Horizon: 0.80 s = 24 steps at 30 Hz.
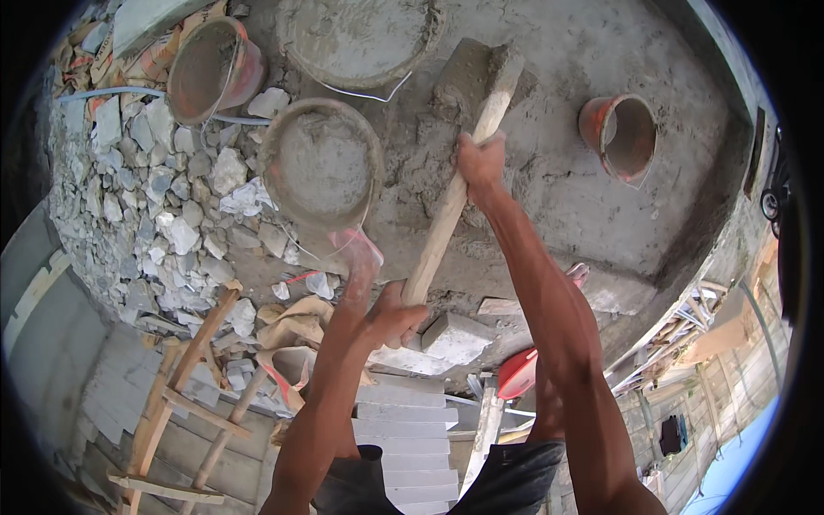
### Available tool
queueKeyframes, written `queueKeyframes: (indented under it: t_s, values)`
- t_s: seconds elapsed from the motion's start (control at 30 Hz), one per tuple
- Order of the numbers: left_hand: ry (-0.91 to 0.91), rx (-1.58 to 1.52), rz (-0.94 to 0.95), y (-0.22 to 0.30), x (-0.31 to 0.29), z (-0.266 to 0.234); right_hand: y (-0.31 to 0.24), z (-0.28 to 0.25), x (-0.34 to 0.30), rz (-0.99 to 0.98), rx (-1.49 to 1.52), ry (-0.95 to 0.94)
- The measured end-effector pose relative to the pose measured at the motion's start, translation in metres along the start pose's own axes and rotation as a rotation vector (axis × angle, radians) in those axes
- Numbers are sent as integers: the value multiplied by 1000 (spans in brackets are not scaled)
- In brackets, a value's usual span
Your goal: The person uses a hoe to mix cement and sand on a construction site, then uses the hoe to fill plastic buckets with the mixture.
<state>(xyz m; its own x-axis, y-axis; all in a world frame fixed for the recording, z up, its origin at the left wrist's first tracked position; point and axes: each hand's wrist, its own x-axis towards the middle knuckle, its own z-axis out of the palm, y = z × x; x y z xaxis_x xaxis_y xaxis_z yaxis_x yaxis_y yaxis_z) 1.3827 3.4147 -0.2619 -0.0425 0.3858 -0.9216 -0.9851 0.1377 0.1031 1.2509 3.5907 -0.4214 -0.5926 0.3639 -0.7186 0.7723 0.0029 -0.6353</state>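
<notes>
Both of my hands are on a long-handled hoe, its pale wooden handle slanting from near my body up to the right. My left hand wraps round the lower end of the handle. Farther up, my right hand grips it close to the hoe's head, which is caked with wet grey mortar and rests in the mortar spread on the floor. Left of the handle stands a bucket filled with mortar. Part of the blade is hidden by the mortar.
A mortar-filled tub stands at the far side, with a tilted bucket to its left. Another bucket stands at the right. Broken stones are heaped at left; wooden framing, a concrete block and a red object lie nearer.
</notes>
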Motion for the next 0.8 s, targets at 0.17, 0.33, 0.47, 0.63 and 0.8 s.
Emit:
queueKeyframes:
  t_s: [0.17,0.33,0.47,0.63,0.8]
  values:
    - [-36,-212,138,33,35,-24,-41,42,79,-48,-28,-96]
    - [-9,-206,150,34,18,-44,-48,59,67,17,17,-55]
    - [118,-89,138,5,-2,-27,-24,43,28,111,55,-159]
    - [67,-264,-20,-45,-20,12,33,31,-21,172,-59,-139]
    - [135,-367,-80,-103,-26,52,81,13,-61,257,-88,-202]
